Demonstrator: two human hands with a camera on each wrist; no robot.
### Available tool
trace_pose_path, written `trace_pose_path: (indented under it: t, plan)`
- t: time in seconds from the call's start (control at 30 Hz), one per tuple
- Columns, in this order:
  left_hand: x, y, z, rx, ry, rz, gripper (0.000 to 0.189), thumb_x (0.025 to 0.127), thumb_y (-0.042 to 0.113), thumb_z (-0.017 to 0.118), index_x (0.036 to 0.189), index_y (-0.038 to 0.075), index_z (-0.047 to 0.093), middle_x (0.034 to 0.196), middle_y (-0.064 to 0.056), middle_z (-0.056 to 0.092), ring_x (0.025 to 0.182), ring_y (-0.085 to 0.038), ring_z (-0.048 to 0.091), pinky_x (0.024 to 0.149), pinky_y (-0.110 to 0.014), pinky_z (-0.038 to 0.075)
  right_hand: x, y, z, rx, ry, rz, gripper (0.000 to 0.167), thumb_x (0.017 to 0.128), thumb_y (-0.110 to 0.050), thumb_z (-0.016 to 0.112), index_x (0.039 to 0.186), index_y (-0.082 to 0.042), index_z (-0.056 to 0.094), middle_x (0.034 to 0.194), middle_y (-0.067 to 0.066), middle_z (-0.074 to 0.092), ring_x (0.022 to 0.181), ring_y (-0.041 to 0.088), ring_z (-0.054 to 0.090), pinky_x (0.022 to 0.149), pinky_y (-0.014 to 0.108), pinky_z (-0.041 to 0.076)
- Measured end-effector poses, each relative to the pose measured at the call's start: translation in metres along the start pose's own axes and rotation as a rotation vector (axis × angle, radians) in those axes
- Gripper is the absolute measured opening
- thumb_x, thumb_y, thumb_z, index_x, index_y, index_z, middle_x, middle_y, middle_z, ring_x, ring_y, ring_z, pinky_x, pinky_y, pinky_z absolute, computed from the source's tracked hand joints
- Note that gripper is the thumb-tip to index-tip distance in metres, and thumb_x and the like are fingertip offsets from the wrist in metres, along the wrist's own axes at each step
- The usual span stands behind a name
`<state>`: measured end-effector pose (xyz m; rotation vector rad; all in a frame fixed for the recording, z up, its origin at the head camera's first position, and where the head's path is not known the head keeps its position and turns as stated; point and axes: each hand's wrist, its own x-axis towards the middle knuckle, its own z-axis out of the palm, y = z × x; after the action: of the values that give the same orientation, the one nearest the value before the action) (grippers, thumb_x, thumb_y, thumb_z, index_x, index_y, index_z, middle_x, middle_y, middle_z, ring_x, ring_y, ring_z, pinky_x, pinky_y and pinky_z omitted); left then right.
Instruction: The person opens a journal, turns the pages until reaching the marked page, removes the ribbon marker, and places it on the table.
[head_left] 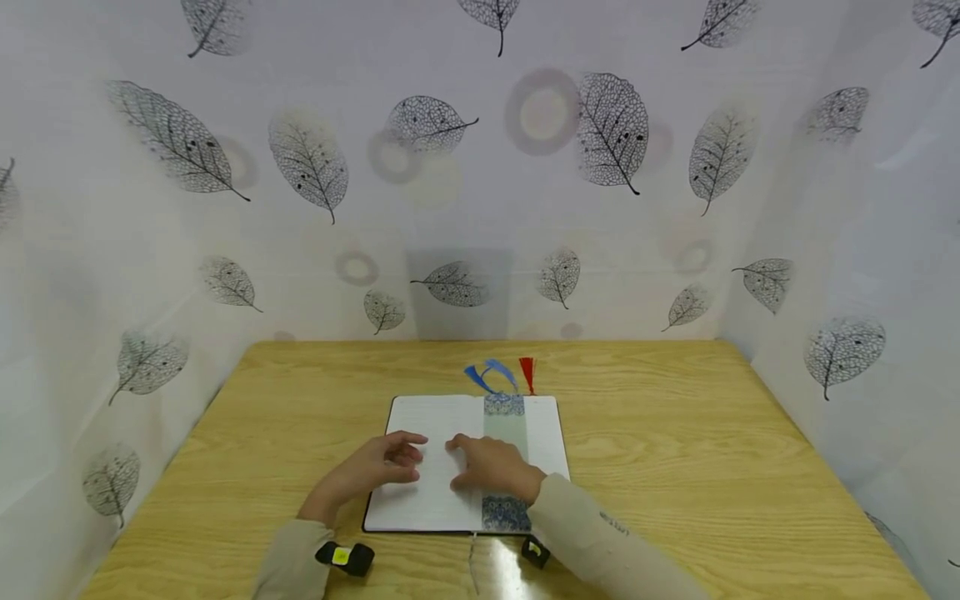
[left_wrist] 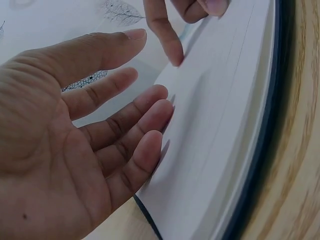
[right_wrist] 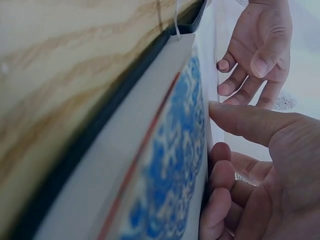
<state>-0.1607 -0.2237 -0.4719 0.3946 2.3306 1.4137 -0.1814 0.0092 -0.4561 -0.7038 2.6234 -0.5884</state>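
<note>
At far left, a pale covering [head_left: 56, 275] printed with dark leaves borders the wood-grained table [head_left: 255, 425]. Next comes a beige sleeve [head_left: 288, 558], a black device [head_left: 358, 559] with a yellow patch just beside it. From it the left hand [head_left: 367, 468] reaches over the left page of an open notebook [head_left: 416, 504] lying on the table; its fingers are loosely bent and apart, holding nothing, tips at the page, though contact is unclear. A thin ribbon [head_left: 473, 562] hangs from the notebook's near edge by the middle. The right hand [head_left: 491, 465] comes across from the other side, thumb and index finger spread, the other fingers curled loosely, pinching nothing. Under its wrist a blue-patterned bookmark [head_left: 504, 429] lies lengthwise on the right page beside the fold, a red edge [right_wrist: 142, 152] showing beneath it. Beyond the notebook's far edge lie a blue tassel [head_left: 476, 378] and, farther right, a red tassel [head_left: 527, 375]. The right sleeve [head_left: 600, 533] crosses the notebook's near right corner.
</note>
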Motion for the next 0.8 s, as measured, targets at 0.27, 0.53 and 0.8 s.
trace_pose_path:
  t: [0.27,0.53,0.8]
  plan:
    - [0.002,0.002,0.004,0.017,0.001,-0.013,0.055,0.085,0.017,0.073,0.132,0.001,0.052,0.115,-0.012,0.059,0.101,-0.019,0.055,0.082,-0.024,0.046,-0.002,0.000,0.001,0.027,0.021,0.004,0.057,0.079,-0.027,0.077,0.131,-0.016,0.056,0.087,0.002,0.067,0.063,0.010,0.050,0.055,0.026,0.040]
    - [0.004,-0.002,0.008,0.040,-0.004,0.017,0.055,0.083,0.016,0.075,0.131,0.000,0.053,0.115,-0.013,0.056,0.098,-0.018,0.050,0.081,-0.021,0.044,-0.002,0.011,-0.010,0.135,0.041,-0.026,0.047,0.083,-0.025,0.075,0.126,-0.013,0.060,0.081,-0.001,0.065,0.064,0.008,0.054,0.056,0.026,0.043]
    - [0.003,0.000,0.012,0.050,0.002,0.032,0.057,0.082,0.015,0.077,0.131,-0.001,0.053,0.114,-0.013,0.053,0.096,-0.020,0.046,0.081,-0.023,0.042,0.001,0.049,-0.038,0.248,0.156,0.030,0.046,0.086,-0.023,0.072,0.128,-0.009,0.059,0.074,-0.001,0.058,0.060,0.010,0.050,0.053,0.026,0.039]
